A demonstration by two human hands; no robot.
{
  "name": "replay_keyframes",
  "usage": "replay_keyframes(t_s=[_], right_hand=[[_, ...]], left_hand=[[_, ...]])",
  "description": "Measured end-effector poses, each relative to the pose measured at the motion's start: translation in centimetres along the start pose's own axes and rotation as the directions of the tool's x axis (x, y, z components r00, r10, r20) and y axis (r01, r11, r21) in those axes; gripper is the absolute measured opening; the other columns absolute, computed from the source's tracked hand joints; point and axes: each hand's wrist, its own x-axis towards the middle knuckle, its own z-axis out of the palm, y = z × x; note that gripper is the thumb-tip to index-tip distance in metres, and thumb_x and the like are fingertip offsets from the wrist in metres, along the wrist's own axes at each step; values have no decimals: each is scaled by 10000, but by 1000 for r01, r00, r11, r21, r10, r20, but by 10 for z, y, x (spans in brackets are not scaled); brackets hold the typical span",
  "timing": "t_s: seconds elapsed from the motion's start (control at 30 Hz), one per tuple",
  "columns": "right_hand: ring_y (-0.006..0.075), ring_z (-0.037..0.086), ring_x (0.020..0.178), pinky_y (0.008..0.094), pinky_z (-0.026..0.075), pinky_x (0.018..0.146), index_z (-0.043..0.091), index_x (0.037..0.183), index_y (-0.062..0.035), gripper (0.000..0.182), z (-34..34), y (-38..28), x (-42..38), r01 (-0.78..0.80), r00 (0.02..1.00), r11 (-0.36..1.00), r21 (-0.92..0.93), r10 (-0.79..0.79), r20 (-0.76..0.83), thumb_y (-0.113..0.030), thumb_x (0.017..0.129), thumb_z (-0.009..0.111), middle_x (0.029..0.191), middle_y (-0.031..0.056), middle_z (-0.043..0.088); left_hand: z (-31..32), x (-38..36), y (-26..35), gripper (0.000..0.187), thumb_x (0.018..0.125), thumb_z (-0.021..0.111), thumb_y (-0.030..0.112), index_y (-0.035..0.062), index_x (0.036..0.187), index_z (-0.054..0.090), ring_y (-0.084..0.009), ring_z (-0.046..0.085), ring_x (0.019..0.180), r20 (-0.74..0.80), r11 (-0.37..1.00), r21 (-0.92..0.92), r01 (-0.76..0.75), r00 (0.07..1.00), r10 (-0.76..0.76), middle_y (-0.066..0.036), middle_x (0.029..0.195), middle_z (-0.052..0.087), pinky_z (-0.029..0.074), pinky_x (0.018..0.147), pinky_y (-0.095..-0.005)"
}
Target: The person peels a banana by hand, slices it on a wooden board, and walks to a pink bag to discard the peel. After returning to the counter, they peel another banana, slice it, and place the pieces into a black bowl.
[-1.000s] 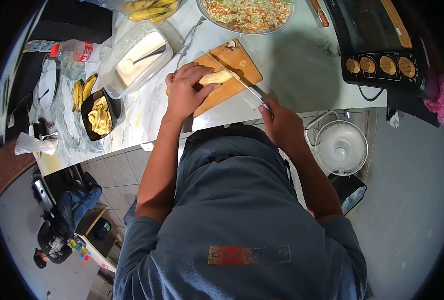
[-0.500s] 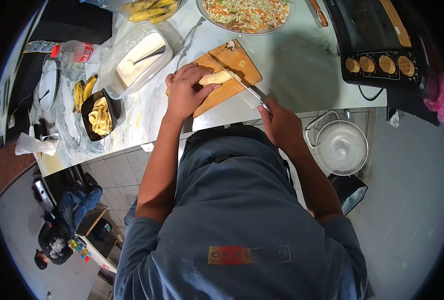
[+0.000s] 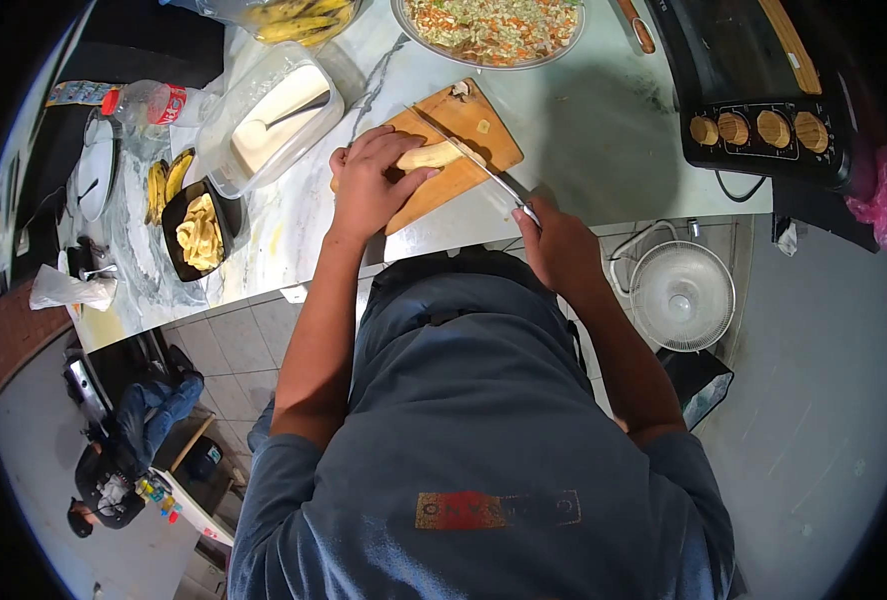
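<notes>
A peeled banana lies on the wooden cutting board. My left hand is closed on the banana, fingers over its left end and thumb along its near side. In my right hand is the handle of a knife; its blade slants up and left across the board, right at the banana's right end. A small cut piece and a darker scrap rest toward the board's far corner. Left of the board stands a plastic container of creamy white batter with a spoon in it.
A black bowl holds sliced banana, with unpeeled bananas beside it. Behind the board are a bowl of chopped vegetables and a bag of bananas. An oven stands right, a fan below. Another person sits lower left.
My right hand and the knife have shifted very slightly up and left. My left hand keeps its place on the banana.
</notes>
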Motion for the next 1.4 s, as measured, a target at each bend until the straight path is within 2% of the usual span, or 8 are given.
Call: replay_keyframes(t_s=[0.57, 0.67, 0.73, 0.87, 1.0, 1.07, 1.2, 1.4], right_hand=[[395, 654, 698, 508, 506, 618, 594, 1042, -81, 329, 4, 14, 0, 46, 998, 998, -34, -47, -38, -387, 972, 494, 727, 174, 662], [364, 642, 693, 466, 484, 622, 595, 960, -91, 293, 1, 15, -3, 36, 997, 999, -15, -37, -68, -361, 982, 481, 704, 138, 641], [381, 653, 713, 495, 502, 626, 586, 1002, -84, 311, -4, 14, -4, -14, 999, 1000, -28, 15, 32, -379, 972, 492, 739, 157, 661], [373, 651, 721, 492, 498, 629, 581, 984, -85, 309, -8, 13, -9, -26, 999, 1000, -6, 26, 36, -380, 971, 491, 755, 151, 660], [367, 652, 732, 484, 496, 638, 578, 965, -90, 302, -10, 15, -11, -16, 999, 1000, -12, 16, -41, -382, 967, 498, 761, 141, 659], [363, 654, 742, 481, 496, 647, 578, 960, -92, 300, -14, 15, -11, -31, 998, 1000, -6, 30, -51, -382, 966, 502, 766, 136, 660], [355, 658, 762, 472, 493, 671, 580, 952, -93, 306, -23, 13, -9, -7, 996, 998, 65, 13, -94, -393, 955, 522, 787, 120, 666], [337, 658, 744, 452, 491, 657, 605, 951, -93, 312, -42, -7, 12, 80, 986, 997, 13, -78, -148, -397, 946, 539, 776, 109, 669]], left_hand=[[1, -1, -1, 368, 731, 796, 364, 181, 1036, 706, -193, 552, 1154, -6, 1000, 11, 9, 1000, -9, 21, 1045, 680, 281, 903, -437], [1, -1, 0, 370, 732, 794, 369, 179, 1037, 704, -192, 551, 1156, -4, 1000, 10, 16, 1000, -16, 21, 1047, 680, 281, 905, -436], [1, -1, 1, 368, 735, 792, 369, 178, 1036, 705, -192, 550, 1157, -6, 1000, 7, 14, 1000, -14, 21, 1048, 680, 280, 906, -436], [2, -1, 0, 372, 733, 793, 369, 178, 1040, 705, -189, 548, 1157, 0, 1000, 3, 23, 1000, -23, 22, 1048, 680, 277, 910, -434], [0, 0, 0, 386, 727, 795, 373, 177, 1046, 703, -188, 546, 1158, 9, 1000, 8, 18, 1000, -18, 24, 1047, 680, 276, 912, -429], [-3, 0, 1, 392, 744, 791, 370, 166, 1067, 707, -208, 534, 1190, 87, 998, 9, 61, 994, -61, -36, 1123, 665, 255, 963, -429], [-10, 2, 6, 407, 736, 796, 372, 146, 1063, 705, -210, 536, 1189, 62, 999, -21, 44, 997, -43, -45, 1127, 666, 260, 963, -410], [-31, -1, 3, 352, 753, 806, 189, 36, 1045, 682, -271, 603, 1086, -134, 978, -198, -59, 990, 33, -100, 1082, 678, 443, 921, -372]])
